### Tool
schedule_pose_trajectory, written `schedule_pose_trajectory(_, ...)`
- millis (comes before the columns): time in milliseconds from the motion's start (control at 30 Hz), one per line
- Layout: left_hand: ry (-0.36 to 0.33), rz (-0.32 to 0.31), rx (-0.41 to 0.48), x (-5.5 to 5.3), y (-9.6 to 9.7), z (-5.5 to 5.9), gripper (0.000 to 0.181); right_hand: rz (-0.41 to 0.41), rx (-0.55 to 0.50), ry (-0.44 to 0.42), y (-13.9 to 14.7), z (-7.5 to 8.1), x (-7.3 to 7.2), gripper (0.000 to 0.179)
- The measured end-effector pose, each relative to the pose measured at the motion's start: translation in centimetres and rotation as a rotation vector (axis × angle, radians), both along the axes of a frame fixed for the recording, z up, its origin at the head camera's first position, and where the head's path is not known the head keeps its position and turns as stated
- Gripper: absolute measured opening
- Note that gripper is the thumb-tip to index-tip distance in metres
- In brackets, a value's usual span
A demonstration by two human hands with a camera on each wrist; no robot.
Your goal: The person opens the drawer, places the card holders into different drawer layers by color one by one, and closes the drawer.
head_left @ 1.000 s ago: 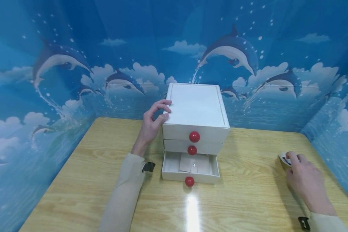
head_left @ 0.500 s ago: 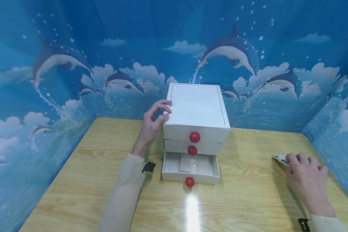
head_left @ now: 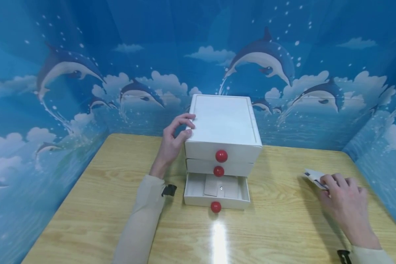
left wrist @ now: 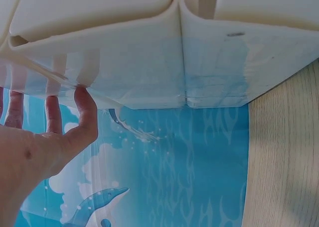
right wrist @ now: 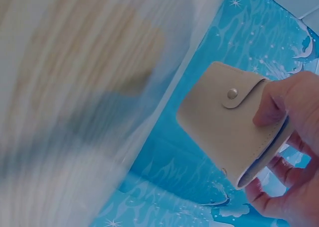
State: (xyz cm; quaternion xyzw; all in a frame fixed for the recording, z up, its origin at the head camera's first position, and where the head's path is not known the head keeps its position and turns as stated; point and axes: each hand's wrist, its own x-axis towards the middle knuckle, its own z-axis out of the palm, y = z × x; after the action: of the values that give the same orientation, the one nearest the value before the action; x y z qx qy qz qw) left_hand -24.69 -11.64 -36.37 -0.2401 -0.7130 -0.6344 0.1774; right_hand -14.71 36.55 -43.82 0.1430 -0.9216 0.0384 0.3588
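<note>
My left hand rests with its fingertips on the left top edge of a white three-drawer cabinet; the left wrist view shows its fingers against the cabinet's side. The bottom drawer is pulled out, and a beige flat item with a snap lies in it. At the right, my right hand pinches a small beige wallet between thumb and fingers. A strap with a metal snap crosses the wallet's face. In the head view the wallet is held over the table, partly hidden by the fingers.
The upper two drawers are closed, each with a red round knob. Another red knob sits on the open drawer's front. A wooden table carries the cabinet. Behind and beside it hangs a blue dolphin-print backdrop.
The wallet in my right hand has swung left and up a little, and more of it shows beyond the fingers. My left hand and the cabinet have stayed put.
</note>
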Motion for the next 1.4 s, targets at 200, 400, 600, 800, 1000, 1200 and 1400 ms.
schedule_pose_trajectory(200,-0.003,0.005,-0.004,0.0,0.0,0.0,0.023,0.070,0.010,0.079,-0.6,0.3,-0.1,0.024)
schedule_pose_trajectory(400,-0.008,0.003,-0.001,0.0,0.0,0.0,0.024,0.119,0.010,0.095,-1.2,0.5,0.0,0.019)
schedule_pose_trajectory(600,-0.009,0.000,-0.001,-0.1,0.1,0.0,0.023,0.153,0.004,0.102,-1.8,0.6,0.0,0.019)
schedule_pose_trajectory(800,-0.002,-0.005,0.002,-0.1,0.0,-0.1,0.023,0.162,-0.003,0.087,-2.6,0.9,0.2,0.018)
schedule_pose_trajectory(1000,-0.005,0.002,-0.005,-0.1,0.0,-0.1,0.025,0.166,-0.004,0.078,-3.2,0.9,0.5,0.018)
schedule_pose_trajectory(1200,-0.009,-0.004,-0.001,-0.1,0.0,-0.1,0.024,0.176,0.009,0.096,-3.8,1.0,0.7,0.026)
schedule_pose_trajectory(1400,-0.015,-0.001,0.004,0.0,0.0,0.0,0.023,0.189,0.040,0.084,-4.2,1.2,1.0,0.031)
